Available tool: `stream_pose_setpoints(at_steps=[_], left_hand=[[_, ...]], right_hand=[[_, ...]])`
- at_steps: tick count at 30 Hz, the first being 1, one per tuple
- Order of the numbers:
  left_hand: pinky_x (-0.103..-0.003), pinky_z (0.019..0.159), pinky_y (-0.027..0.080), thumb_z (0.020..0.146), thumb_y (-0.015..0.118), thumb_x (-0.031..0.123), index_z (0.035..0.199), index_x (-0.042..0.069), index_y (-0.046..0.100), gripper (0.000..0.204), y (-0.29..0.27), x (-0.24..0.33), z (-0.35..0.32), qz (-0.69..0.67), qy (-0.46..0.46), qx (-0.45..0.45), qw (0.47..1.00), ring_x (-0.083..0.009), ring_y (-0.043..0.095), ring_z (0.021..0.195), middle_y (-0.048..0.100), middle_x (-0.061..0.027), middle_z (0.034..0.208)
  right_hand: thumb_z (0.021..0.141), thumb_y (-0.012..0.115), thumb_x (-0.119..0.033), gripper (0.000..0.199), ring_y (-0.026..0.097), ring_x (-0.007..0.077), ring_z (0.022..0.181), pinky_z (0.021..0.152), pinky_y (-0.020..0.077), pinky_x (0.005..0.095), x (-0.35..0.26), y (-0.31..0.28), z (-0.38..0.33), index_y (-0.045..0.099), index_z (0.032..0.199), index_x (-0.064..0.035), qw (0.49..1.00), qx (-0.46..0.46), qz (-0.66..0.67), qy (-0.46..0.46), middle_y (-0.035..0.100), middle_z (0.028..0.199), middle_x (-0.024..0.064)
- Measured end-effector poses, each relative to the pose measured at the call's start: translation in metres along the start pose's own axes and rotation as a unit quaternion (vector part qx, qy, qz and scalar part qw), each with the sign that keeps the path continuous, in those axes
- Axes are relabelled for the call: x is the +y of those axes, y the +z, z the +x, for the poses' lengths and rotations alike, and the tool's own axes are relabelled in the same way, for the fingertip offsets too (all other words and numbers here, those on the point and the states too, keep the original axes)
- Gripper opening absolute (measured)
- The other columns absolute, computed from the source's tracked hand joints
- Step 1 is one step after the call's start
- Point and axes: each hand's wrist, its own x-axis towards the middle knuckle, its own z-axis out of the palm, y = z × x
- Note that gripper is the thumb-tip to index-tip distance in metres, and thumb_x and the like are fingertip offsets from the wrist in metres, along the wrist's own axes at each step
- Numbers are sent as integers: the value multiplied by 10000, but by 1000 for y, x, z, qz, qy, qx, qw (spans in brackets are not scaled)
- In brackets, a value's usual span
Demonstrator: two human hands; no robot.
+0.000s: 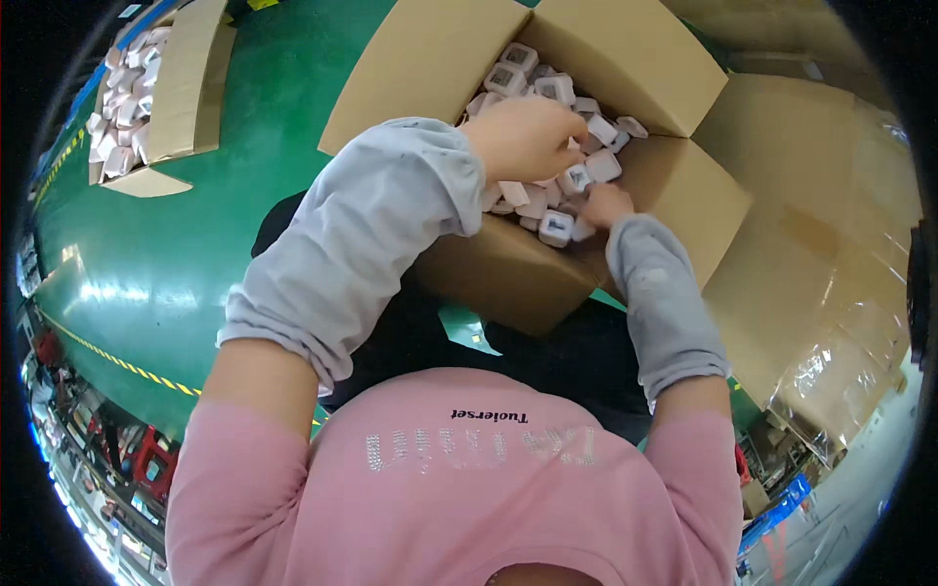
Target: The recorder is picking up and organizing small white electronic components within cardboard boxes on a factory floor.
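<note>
An open cardboard box [508, 278] stands in front of me, filled with several small white square packets [515, 66]. My left hand [528, 132] reaches into the box with fingers curled down among the packets; whether it grips one is hidden. My right hand [608, 203] is lower in the box, fingers buried among the white packets next to one packet [555, 228]. Both forearms wear grey sleeve covers over a pink shirt.
A second open cardboard box [186, 88] with similar white packets sits at the far left on the green floor [195, 254]. Flat and taped cardboard cartons [811, 273] lie at the right. A yellow-black floor stripe [117, 361] runs at the lower left.
</note>
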Motion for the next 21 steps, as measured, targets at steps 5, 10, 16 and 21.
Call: stream_pose_setpoints(at_steps=[5,10,16,21], left_hand=[[-419,873,429,728,646,431,1156,67,529,574,32,-7,-4,-6,83,-46,995,-332,534,1024,535,-179,1136],[-291,833,449,852,597,220,1220,70,468,418,18,-13,18,-375,-98,-80,918,-186,581,931,604,-89,1046],[-260,863,440,886,574,198,1219,20,457,396,-6,13,15,-571,-138,-103,803,-111,560,971,590,-54,1083],[-276,887,416,915,516,255,1240,12,442,413,-8,32,18,-525,-97,25,845,-135,536,1034,580,-81,1113]], right_hand=[[755,520,-166,235,558,221,446,421,419,335,6,-92,-18,591,570,-39,962,24,175,-210,540,500,129],[884,436,-224,244,460,98,563,526,373,232,-4,-133,-85,593,874,-38,691,-38,715,-99,501,640,-1],[933,421,-292,354,481,94,657,611,379,241,-12,-156,-132,535,1115,-10,619,93,749,-217,524,715,-13],[829,628,-146,189,519,74,618,574,410,199,-8,-180,-164,607,981,-34,723,174,651,-151,581,722,-5]])
